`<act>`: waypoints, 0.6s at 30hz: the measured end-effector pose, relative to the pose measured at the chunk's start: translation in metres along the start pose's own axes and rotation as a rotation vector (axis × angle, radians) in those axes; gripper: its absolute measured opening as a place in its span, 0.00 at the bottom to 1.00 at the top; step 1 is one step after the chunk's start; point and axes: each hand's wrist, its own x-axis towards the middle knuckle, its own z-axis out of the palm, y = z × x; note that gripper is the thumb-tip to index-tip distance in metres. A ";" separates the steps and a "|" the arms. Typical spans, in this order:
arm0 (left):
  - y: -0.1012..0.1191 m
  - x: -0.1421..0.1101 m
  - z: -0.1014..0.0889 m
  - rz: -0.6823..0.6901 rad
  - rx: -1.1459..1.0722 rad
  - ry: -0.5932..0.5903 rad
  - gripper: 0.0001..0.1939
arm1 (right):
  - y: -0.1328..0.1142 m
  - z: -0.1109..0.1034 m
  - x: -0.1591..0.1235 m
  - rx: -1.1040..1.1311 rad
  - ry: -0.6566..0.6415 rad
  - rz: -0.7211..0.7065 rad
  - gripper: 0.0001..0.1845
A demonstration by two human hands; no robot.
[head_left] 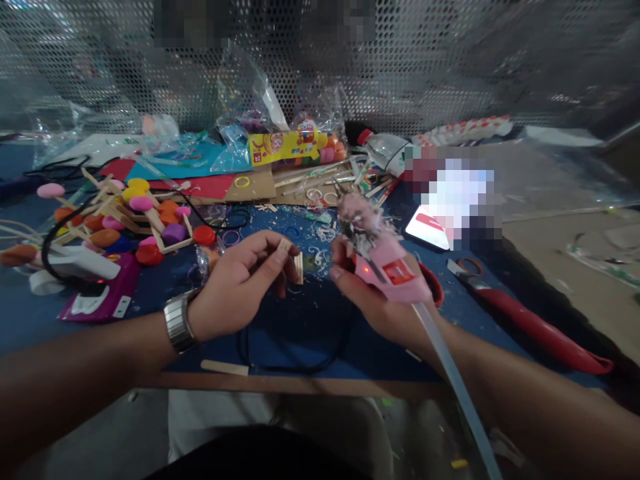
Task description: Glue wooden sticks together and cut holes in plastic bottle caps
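Note:
My left hand point(245, 280), with a metal watch on its wrist, is closed on a few short wooden sticks point(299, 268) pinched between thumb and fingers. Whether the sticks are joined I cannot tell. To the right, my right hand point(380, 300) is wrapped round a pink hot glue gun point(387, 267). Its nozzle end is caked with grey and pinkish residue and points away from me. A red light glows on its side, and a long translucent glue stick point(457, 380) trails out of its back. A gap separates the gun from the sticks.
Built stick pieces with coloured clay point(135, 213) stand at the left by a purple power strip point(110, 287). Red-handled snips point(535, 320) and a lit phone point(440, 207) lie right. A plastic bottle point(387, 150) and a yellow clay packet point(285, 143) are behind. One stick point(225, 367) lies near the front edge.

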 end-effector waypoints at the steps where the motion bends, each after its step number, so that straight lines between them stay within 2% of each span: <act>1: -0.002 0.002 -0.001 -0.012 -0.043 0.028 0.13 | 0.001 0.000 0.001 -0.008 0.009 0.015 0.06; 5: -0.009 0.007 -0.006 -0.078 -0.150 0.106 0.12 | 0.003 0.003 0.004 -0.036 -0.028 0.078 0.06; 8: -0.011 0.009 -0.008 -0.063 -0.234 0.140 0.10 | 0.006 0.005 0.006 -0.004 -0.075 0.126 0.09; 13: -0.006 0.011 -0.009 0.067 -0.369 0.273 0.09 | 0.018 0.008 0.007 -0.095 -0.177 0.135 0.18; 18: -0.004 0.011 -0.010 0.196 -0.378 0.368 0.10 | 0.026 0.012 0.011 -0.277 -0.206 0.077 0.19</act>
